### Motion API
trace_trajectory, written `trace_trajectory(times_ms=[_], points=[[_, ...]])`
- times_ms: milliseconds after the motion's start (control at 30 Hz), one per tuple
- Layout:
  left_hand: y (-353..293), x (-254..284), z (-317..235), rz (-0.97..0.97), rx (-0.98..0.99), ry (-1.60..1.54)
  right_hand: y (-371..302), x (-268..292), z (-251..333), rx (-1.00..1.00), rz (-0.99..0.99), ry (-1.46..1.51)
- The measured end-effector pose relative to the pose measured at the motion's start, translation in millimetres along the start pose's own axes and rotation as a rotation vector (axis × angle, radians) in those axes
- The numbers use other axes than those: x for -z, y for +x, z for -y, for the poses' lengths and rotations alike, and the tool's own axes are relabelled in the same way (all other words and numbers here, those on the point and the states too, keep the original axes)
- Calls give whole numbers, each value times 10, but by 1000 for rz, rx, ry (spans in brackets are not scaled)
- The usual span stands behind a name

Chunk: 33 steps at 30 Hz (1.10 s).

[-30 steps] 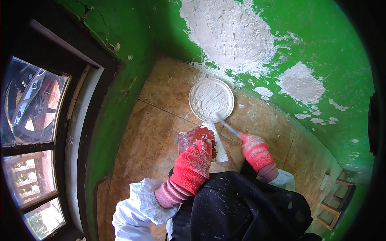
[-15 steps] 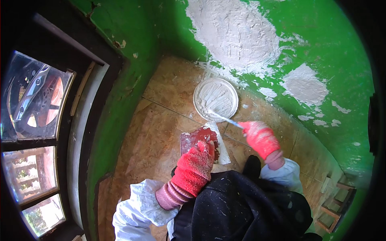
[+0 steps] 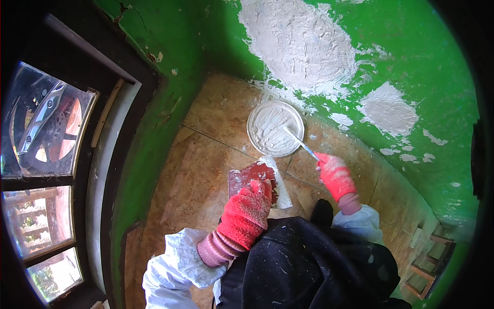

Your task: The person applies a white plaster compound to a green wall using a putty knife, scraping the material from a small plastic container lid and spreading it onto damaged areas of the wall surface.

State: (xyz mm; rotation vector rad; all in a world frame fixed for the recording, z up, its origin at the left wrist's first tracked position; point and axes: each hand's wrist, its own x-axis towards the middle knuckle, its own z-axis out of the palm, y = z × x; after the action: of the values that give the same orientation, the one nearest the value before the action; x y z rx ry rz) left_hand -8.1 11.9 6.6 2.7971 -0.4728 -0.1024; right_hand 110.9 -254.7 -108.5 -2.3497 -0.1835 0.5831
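My left hand (image 3: 243,221), in a red work glove caked with white dust, is closed round a plastering trowel (image 3: 243,178) with a dark red face. White paste (image 3: 280,193) coats the trowel's right side. A thin paste-smeared spatula (image 3: 303,146) with a bluish handle is gripped in my right hand (image 3: 337,177), gloved in red too. Its whitened tip rests on or just above the paste in a shallow round white dish (image 3: 250,135), near the dish's right side. The dish stands on the floor just beyond the trowel, and ridges mark the paste in it.
Brown floor tiles (image 3: 200,165) run up to a green wall (image 3: 437,77) with rough white patches (image 3: 303,46). Along the left is a dark-framed glass door (image 3: 41,183), with a wheel seen through it. A small wooden rack (image 3: 424,275) stands at the lower right.
The spatula's tip has moved right and away from me across the paste, from the dish's near edge toward its right side. My right hand has shifted slightly right; the trowel has barely moved.
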Motion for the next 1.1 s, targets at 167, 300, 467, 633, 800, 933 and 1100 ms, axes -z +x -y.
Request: trace_trajectory(times_ms=[167,300,467,633,800,933,1100], points=[[81,10,-94,-4,19,-51,-152,-484,-335,236,-27,-256],[11,-44,-43,29,54,-87,54,-204,-82,-326,-106,459],[48,-20,-76,-14,18,-66,231,-435,-482,-210,-18,111],[9,-41,-37,-29,11,-44,241,-315,-138,-260,-148,560],[62,-32,-60,14,19,-31,364,-396,-281,-290,-8,234],[75,-32,-33,8,11,-30,390,-292,-107,-287,-74,580],[96,-23,-59,12,36,-19,405,-335,-218,-64,-26,193]])
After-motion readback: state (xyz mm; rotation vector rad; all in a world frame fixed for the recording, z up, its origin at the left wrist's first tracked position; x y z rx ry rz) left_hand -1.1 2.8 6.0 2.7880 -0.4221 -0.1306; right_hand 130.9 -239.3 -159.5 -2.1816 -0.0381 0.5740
